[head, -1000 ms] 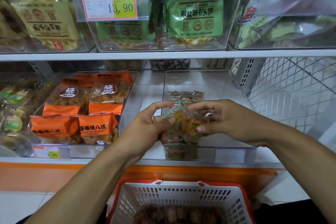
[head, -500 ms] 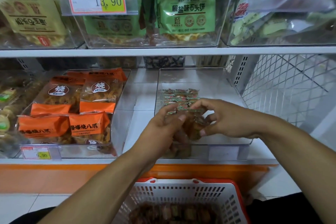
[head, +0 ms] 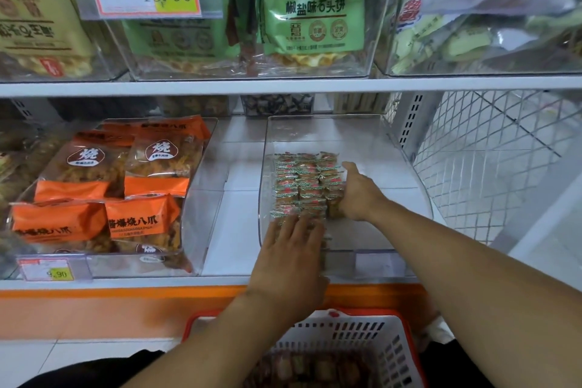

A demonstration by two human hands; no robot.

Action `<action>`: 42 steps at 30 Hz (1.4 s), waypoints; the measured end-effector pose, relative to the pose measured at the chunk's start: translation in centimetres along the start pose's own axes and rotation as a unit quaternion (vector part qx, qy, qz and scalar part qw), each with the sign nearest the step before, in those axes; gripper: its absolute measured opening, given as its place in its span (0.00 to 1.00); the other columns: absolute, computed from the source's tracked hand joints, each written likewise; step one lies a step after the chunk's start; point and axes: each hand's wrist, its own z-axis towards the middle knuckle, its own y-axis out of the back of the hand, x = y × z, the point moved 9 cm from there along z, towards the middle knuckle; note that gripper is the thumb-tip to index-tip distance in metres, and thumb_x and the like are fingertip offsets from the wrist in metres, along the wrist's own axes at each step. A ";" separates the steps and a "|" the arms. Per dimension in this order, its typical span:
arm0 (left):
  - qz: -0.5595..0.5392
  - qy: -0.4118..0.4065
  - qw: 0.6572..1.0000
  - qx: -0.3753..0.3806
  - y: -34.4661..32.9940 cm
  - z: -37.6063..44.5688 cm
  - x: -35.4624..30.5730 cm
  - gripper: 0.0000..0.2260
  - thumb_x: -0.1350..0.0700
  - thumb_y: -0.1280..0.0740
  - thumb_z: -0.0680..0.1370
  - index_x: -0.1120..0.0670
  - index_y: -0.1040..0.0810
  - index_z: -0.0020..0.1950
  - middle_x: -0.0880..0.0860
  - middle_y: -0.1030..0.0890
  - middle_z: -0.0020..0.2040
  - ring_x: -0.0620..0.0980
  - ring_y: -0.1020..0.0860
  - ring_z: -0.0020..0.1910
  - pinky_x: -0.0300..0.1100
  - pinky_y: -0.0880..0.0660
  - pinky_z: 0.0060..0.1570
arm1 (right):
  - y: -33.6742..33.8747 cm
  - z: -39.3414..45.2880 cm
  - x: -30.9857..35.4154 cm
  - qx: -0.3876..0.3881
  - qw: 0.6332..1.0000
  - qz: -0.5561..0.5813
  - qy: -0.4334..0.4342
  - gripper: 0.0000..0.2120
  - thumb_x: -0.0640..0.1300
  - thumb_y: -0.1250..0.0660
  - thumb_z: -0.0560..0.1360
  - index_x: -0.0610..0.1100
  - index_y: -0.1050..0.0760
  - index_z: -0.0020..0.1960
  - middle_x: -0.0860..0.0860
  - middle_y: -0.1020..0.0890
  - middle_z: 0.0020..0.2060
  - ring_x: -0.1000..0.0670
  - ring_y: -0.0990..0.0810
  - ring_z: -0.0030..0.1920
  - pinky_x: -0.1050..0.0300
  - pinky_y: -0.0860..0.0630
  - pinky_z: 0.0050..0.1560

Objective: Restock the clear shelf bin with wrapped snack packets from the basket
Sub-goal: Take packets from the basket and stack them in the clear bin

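Fingers (head: 291, 225) of the left hand (head: 291, 253) are stretched out nearly straight and slightly spread, laid flat on the near end of the snack packets (head: 304, 183); nothing is gripped by them. The left forearm is brought up from the lower left, over the basket (head: 395, 346) and across the front lip of the clear bin (head: 393, 148), with the palm turned down. The right hand (head: 357, 195) is set on its edge against the right side of the packets, its first finger held straight along the row towards the back and the other fingers bent in against the outermost packets; whether any packet is actually pinched cannot be told. The right forearm is reached in from the lower right, over the bin's front corner. The packets are seen lined up in about three close rows on the floor of the bin, against its left wall, each wrapped in clear film with red and green printing and crimped ends. The bin is stood on the lower shelf (head: 233, 230), just beside a second bin of orange bags (head: 145, 220). More packets, blurred, are lying in the white basket with its red rim, below the shelf edge.
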 end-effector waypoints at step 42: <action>-0.082 -0.020 0.986 0.145 -5.2 -6.6 0.9 0.09 0.47 0.28 0.75 0.46 0.23 0.51 0.51 0.18 0.52 0.54 0.20 0.51 0.46 0.22 0.50 | -0.1 -17.7 8.9 -0.213 0.849 0.124 0.466 0.09 0.29 0.37 0.66 0.41 0.24 0.37 0.49 0.22 0.36 0.51 0.26 0.38 0.63 0.30 0.41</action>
